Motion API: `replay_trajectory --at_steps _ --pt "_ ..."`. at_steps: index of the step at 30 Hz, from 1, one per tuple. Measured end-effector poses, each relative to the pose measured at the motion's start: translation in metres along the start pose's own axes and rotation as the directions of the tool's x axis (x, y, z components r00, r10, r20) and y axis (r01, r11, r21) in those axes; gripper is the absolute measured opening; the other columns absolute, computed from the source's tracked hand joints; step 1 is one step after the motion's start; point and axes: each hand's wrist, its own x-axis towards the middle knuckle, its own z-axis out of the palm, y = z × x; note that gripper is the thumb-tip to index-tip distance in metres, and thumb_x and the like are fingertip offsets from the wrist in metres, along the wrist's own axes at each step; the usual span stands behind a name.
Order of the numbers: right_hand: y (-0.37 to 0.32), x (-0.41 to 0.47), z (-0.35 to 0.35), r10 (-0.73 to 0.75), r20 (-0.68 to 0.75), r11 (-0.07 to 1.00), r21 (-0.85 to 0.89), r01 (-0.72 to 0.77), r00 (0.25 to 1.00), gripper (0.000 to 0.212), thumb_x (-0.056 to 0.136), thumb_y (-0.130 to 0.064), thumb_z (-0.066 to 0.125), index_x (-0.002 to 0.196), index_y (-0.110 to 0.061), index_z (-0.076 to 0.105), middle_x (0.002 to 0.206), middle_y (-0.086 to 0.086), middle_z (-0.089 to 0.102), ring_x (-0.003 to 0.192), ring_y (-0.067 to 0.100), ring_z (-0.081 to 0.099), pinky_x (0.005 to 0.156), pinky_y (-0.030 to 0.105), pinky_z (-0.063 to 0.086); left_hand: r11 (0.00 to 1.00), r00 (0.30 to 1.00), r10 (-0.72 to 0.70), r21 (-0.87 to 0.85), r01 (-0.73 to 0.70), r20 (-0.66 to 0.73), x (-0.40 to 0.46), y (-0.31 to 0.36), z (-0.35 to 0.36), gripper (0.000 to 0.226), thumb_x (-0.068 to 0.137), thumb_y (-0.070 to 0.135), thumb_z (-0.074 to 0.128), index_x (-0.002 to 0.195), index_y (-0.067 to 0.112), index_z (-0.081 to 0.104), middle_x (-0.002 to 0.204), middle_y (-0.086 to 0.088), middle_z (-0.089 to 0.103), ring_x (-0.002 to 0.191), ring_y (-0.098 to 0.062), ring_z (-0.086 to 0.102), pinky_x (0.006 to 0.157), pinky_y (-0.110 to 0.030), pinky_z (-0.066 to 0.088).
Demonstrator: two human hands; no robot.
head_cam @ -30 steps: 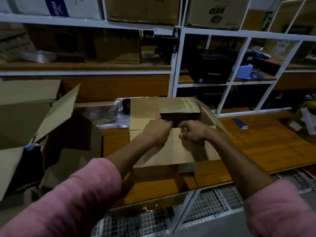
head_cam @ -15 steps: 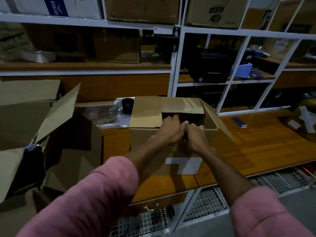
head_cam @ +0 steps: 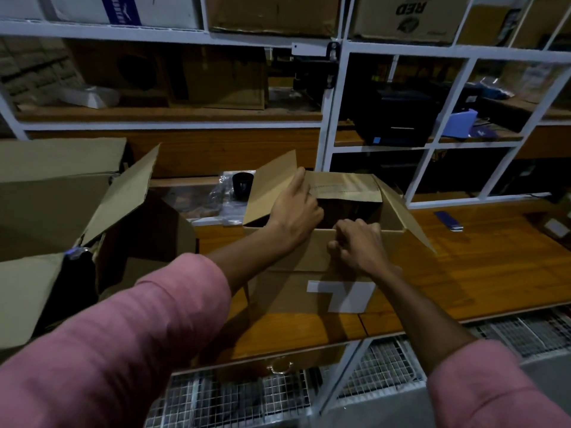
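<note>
Cardboard box [head_cam: 287, 301] stands on the wooden counter [head_cam: 482, 267], near its front edge, with its top open and a white label [head_cam: 340, 295] on the wall facing the person. The left hand [head_cam: 296, 211] is at the left flap [head_cam: 268, 186]. One finger stretches up along the flap's free edge while the others curl down toward the opening, and the hand holds the flap tilted up at a slant. The wrist is bent slightly and the forearm reaches in from the lower left, bare below a pink sleeve [head_cam: 123, 335].

The right hand [head_cam: 358, 242] is closed into a loose fist over the near rim [head_cam: 321, 231] of the box. Its knuckles face the camera, its fingers are hooked over the edge and its thumb is against the outer wall. That forearm comes in from the lower right.

The far flap [head_cam: 346, 188] lies folded over the opening, and the right flap [head_cam: 404, 217] splays outward over the counter. What is inside the box is too dark to make out.

A larger open carton [head_cam: 46, 196] sits to the left. A black cup [head_cam: 242, 186] stands just behind the left flap, and a small blue object [head_cam: 448, 220] lies on the counter to the right.
</note>
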Motion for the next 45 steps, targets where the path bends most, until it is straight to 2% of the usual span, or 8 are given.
replay_trajectory --at_steps 2,8,12,15,18,22,34,45 --pt "0.002 -0.001 0.002 -0.007 -0.022 1.000 -0.005 0.007 1.000 0.020 0.089 -0.025 0.066 0.105 -0.028 0.054 0.102 -0.006 0.055 0.098 0.015 0.048 0.095 0.039 0.034 0.990 0.992 -0.091 0.116 0.081 0.085 0.001 0.000 -0.010 0.026 0.094 0.030 0.062 0.076 0.012 0.061 0.094 -0.008 0.071 0.126 -0.036 0.053 0.122 -0.055 0.002" --pt "0.007 0.002 0.007 -0.014 -0.046 1.000 0.000 0.014 0.999 0.017 0.092 -0.032 0.061 0.108 -0.030 0.055 0.103 -0.007 0.057 0.097 0.014 0.047 0.094 0.037 0.031 0.932 0.961 -0.155 0.357 0.065 0.230 -0.010 -0.019 0.012 0.041 0.097 0.046 0.049 0.116 0.011 0.058 0.158 -0.027 0.029 0.149 -0.052 -0.001 0.100 -0.070 -0.029" --pt "0.008 0.004 0.013 -0.018 -0.085 1.000 0.016 0.020 0.996 0.018 0.091 -0.039 0.063 0.105 -0.031 0.056 0.098 -0.010 0.052 0.097 0.013 0.045 0.093 0.037 0.030 0.966 0.913 -0.218 -0.056 0.252 0.345 -0.011 -0.041 0.052 0.022 0.096 0.041 0.057 0.106 0.025 0.068 0.127 -0.011 0.065 0.138 -0.040 0.044 0.114 -0.071 -0.009" --pt "0.009 0.005 0.016 -0.012 -0.099 0.999 0.030 0.015 0.995 0.024 0.089 -0.048 0.064 0.102 -0.031 0.056 0.096 -0.013 0.049 0.095 0.011 0.043 0.094 0.038 0.031 0.614 0.854 -0.278 -0.602 0.511 0.441 -0.016 -0.045 0.076 0.019 0.097 0.034 0.058 0.094 0.016 0.064 0.092 -0.005 0.062 0.090 -0.022 0.063 0.092 -0.042 0.052" --pt "0.009 0.006 0.018 -0.009 -0.101 1.000 0.019 0.011 0.995 0.026 0.087 -0.053 0.064 0.100 -0.032 0.055 0.097 -0.012 0.055 0.097 0.013 0.047 0.094 0.040 0.031 0.320 0.809 -0.322 -0.747 0.582 0.492 -0.017 -0.042 0.089 0.021 0.099 0.023 0.055 0.080 0.015 0.050 0.088 -0.007 0.060 0.075 -0.018 0.060 0.063 -0.027 0.052" --pt "0.009 0.007 0.017 -0.021 -0.092 0.999 0.035 0.024 0.996 0.023 0.091 -0.050 0.061 0.103 -0.031 0.057 0.100 -0.010 0.058 0.100 0.014 0.049 0.097 0.040 0.030 0.148 0.770 -0.364 -0.783 0.604 0.525 -0.019 -0.037 0.095 0.003 0.097 0.014 0.057 0.096 0.012 0.055 0.095 -0.009 0.061 0.087 -0.023 0.065 0.079 -0.037 0.060" --pt "0.015 -0.006 0.006 -0.107 -0.062 0.989 0.095 0.112 0.992 0.015 0.096 -0.040 0.058 0.105 -0.028 0.062 0.096 -0.006 0.062 0.095 0.014 0.050 0.092 0.038 0.029 0.212 0.709 -0.501 -0.723 0.657 0.496 -0.048 -0.017 0.079 0.012 0.098 0.021 0.059 0.105 0.012 0.056 0.088 -0.003 0.051 0.080 -0.017 0.054 0.061 -0.028 0.040" --pt "0.018 -0.017 -0.015 -0.156 0.097 0.969 0.209 0.133 0.983 0.024 0.105 -0.040 0.042 0.098 -0.034 0.065 0.094 -0.011 0.067 0.093 0.012 0.058 0.092 0.037 0.029 0.267 0.728 -0.561 -0.746 0.610 0.394 -0.077 -0.006 0.074 0.011 0.094 0.016 0.060 0.103 0.016 0.056 0.096 -0.008 0.062 0.092 -0.028 0.063 0.079 -0.047 0.058"
